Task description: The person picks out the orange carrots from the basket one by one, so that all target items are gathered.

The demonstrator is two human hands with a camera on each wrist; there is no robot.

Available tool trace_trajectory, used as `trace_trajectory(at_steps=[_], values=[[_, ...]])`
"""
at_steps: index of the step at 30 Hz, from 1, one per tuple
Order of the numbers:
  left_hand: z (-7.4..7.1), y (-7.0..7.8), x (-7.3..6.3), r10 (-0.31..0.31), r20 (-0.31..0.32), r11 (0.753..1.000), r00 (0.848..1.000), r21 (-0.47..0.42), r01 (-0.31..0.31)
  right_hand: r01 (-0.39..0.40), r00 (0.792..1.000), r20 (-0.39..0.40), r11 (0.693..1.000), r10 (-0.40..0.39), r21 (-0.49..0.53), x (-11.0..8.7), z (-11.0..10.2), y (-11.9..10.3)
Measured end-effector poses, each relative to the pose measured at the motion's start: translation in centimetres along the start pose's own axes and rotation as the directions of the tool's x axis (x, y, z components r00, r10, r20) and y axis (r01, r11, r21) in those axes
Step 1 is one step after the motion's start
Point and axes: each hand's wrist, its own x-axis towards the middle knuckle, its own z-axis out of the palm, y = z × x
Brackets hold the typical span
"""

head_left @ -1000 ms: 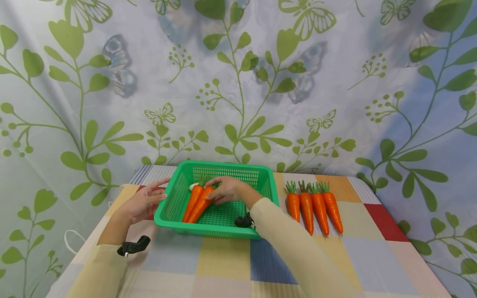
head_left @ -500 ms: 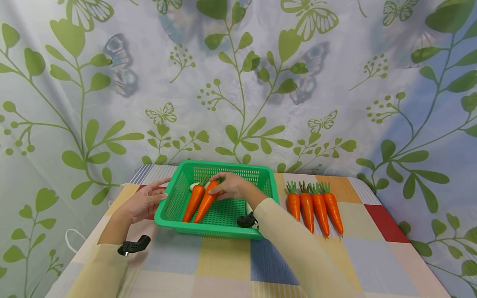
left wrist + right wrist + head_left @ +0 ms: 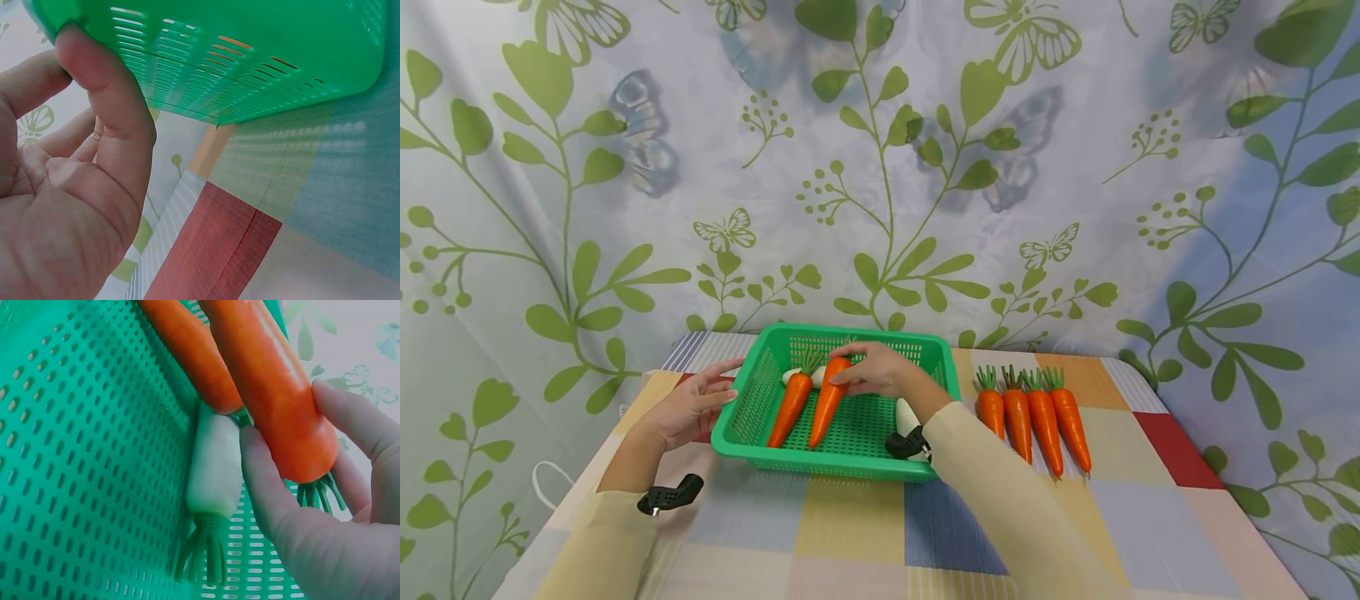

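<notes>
With thumb and fingers, my right hand (image 3: 880, 371) grips an orange carrot (image 3: 829, 404) near its green-topped end, inside the green basket (image 3: 842, 477). The carrot slants, its tip toward the basket's front. To its left a second carrot (image 3: 792, 410) lies in the basket. A white radish (image 3: 215, 465) with green stems lies beneath these carrots, as the right wrist view shows. My left hand (image 3: 688, 408) touches the basket's left rim with relaxed fingers; in the left wrist view one fingertip (image 3: 84, 59) meets the green wall just at the rim.
Several carrots (image 3: 1030, 421) lie side by side on the checked tablecloth (image 3: 850, 542), right of the basket. Another white vegetable (image 3: 906, 417) lies at the basket's right end, partly hidden by the right wrist's camera. A patterned curtain (image 3: 880, 167) hangs behind the table.
My right hand has shifted the gripped carrot to the right, away from the other carrot, uncovering more of the white radish. The left hand has stayed at the rim.
</notes>
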Motion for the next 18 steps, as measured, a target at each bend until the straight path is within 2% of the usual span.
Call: trace_trajectory(at_steps=[14,18], values=[[0.0,-0.1,0.0,-0.021,-0.031,1.000,0.999,-0.011,0.021,0.024,1.000,0.012,0.999,-0.025,0.032,-1.2,-1.0,-0.7],[0.0,-0.1,0.0,-0.013,-0.015,1.000,1.000,-0.014,0.013,0.036,0.999,0.018,0.998,-0.037,0.054,-1.6,-1.1,-0.9]])
